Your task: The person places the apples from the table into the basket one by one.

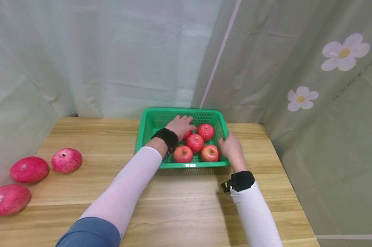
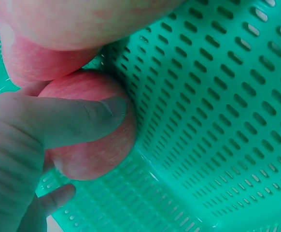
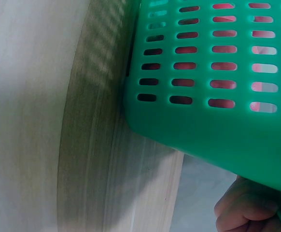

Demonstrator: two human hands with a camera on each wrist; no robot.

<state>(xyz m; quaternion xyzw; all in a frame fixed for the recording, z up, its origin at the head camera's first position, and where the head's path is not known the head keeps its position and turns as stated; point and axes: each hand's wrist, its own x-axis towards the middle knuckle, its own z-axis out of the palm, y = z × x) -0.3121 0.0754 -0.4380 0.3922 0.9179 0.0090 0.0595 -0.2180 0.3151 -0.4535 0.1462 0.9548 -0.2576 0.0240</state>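
A green plastic basket (image 1: pixel 186 165) with slotted walls stands at the far side of the table, several red apples (image 1: pixel 194 143) inside it. My left hand (image 1: pixel 181 127) reaches into the basket and grips an apple (image 2: pixel 94 157) near the wall. In the left wrist view its thumb lies across the apple's side, with the other fingers mostly hidden behind. Two more apples crowd that one. My right hand (image 1: pixel 232 147) holds the basket's right rim, thumb on the inner side. Curled fingers (image 3: pixel 246 208) show under the rim in the right wrist view.
Three red apples, a near one (image 1: pixel 7 200), a middle one (image 1: pixel 30 169) and another (image 1: pixel 67 160), lie on the wooden table (image 1: pixel 179 212) at the left. A pale curtain (image 1: pixel 136 58) hangs close behind the basket and along both sides.
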